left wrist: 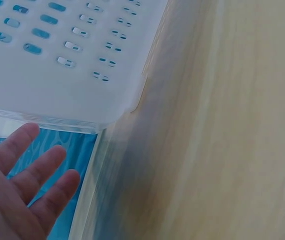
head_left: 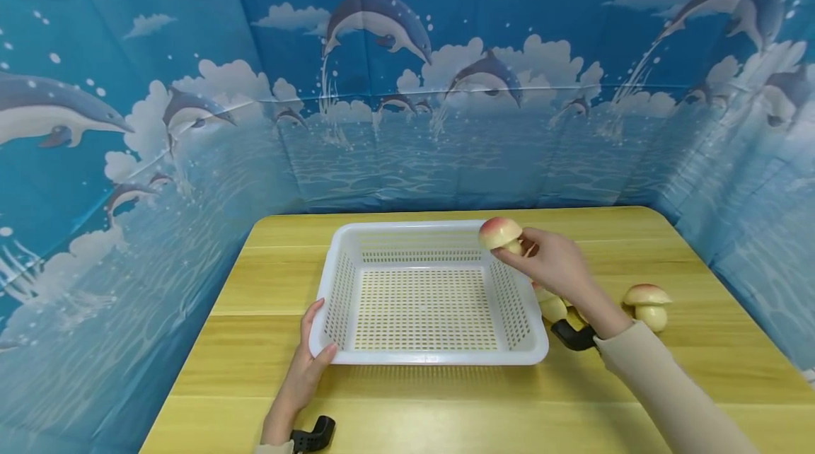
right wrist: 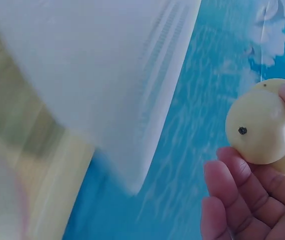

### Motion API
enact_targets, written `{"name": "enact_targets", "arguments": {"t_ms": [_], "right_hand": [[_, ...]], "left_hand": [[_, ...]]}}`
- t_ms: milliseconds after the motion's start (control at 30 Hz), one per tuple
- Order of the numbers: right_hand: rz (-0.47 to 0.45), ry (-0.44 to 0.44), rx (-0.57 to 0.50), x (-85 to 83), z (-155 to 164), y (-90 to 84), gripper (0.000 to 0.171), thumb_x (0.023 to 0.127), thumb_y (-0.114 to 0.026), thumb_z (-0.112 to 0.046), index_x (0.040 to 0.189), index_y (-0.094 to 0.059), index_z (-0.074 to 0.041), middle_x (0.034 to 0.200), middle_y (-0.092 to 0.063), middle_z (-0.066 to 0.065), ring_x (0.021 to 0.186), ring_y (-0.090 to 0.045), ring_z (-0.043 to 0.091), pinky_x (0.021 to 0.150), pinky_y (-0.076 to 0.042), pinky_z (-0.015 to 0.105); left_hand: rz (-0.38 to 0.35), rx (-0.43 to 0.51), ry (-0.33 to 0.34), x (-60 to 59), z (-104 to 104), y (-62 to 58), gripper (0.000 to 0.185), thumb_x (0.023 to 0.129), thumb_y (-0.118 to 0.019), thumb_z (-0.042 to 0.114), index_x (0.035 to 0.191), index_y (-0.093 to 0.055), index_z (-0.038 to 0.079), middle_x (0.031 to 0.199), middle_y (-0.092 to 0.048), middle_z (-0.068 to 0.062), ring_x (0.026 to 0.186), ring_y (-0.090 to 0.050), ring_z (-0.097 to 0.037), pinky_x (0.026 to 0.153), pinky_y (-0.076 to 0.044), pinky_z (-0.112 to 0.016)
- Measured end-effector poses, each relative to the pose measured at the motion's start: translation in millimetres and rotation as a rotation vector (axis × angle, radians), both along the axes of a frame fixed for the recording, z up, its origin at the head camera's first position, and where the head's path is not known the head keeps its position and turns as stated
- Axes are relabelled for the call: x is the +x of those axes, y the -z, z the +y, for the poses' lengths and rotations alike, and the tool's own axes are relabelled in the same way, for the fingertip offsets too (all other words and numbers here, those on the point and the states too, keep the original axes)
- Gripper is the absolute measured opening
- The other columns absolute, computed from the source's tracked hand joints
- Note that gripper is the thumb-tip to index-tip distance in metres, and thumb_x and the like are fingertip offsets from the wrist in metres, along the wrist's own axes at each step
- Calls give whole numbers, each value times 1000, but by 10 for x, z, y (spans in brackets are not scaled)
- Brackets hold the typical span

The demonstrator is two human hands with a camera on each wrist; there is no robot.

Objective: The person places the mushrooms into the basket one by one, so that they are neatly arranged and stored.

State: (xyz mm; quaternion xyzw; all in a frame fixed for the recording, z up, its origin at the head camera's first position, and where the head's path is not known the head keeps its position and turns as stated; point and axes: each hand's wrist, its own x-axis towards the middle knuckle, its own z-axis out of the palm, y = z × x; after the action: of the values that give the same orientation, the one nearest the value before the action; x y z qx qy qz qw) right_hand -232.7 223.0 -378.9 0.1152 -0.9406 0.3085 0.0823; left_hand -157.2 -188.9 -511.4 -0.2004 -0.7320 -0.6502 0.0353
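The basket (head_left: 428,298) is white, with rows of little holes all over its walls and floor. The surface (head_left: 637,383) is yellow wood with light stripes running across it. The mushroom (head_left: 500,233) in the right hand (head_left: 555,263) has a pink and red cap and a pale cream stem; from below it looks cream with one small dark dot. The other mushroom (head_left: 648,304) on the surface has the same pink cap and cream stem. The sleeve (head_left: 668,390) is beige. The cloth wall (head_left: 407,72) is blue, with grey and white dolphins, white clouds and splashes of water.
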Motion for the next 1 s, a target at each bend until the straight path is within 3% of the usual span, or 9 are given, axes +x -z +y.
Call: {"name": "enact_targets", "arguments": {"t_ms": [133,300,567,800,1000], "right_hand": [[35,-60,-12,-163,-224,-78,44,81,-66,-55,72,-55,-13,67,-60,-1,61,-54,15,55,-43,34],[4,-143,-73,-321,-469,-140,41,82,-67,-53,75,-58,-14,70,-60,0,62,-53,17,56,-41,36],[-202,-213,-213,-515,-777,-68,46,80,-67,-55,79,-59,-10,74,-62,10,61,-62,20,53,-46,38],[-344,-242,-243,-616,-996,41,49,80,-67,-56,89,-62,-8,87,-63,19,64,-63,23,59,-48,39],[-439,-231,-281,-695,-1189,53,49,79,-67,-57,94,-61,-10,92,-63,10,67,-63,24,63,-49,35]], "left_hand": [[-5,19,-6,4,6,6,70,92,-42,3,151,-6,18,152,-16,-21,130,-29,-45,96,-36,-49],[-10,28,-24,-2,2,24,70,91,-43,5,150,-9,18,152,-18,-20,130,-31,-45,96,-36,-49],[1,31,-8,-10,-1,29,71,91,-43,5,150,-7,18,152,-16,-23,130,-29,-47,95,-34,-55],[-2,42,-7,-3,12,19,70,91,-42,4,150,-7,18,153,-16,-22,131,-28,-47,95,-34,-55],[-5,50,-8,-4,17,8,71,91,-43,6,150,-7,18,153,-16,-21,130,-29,-46,95,-35,-53]]}}
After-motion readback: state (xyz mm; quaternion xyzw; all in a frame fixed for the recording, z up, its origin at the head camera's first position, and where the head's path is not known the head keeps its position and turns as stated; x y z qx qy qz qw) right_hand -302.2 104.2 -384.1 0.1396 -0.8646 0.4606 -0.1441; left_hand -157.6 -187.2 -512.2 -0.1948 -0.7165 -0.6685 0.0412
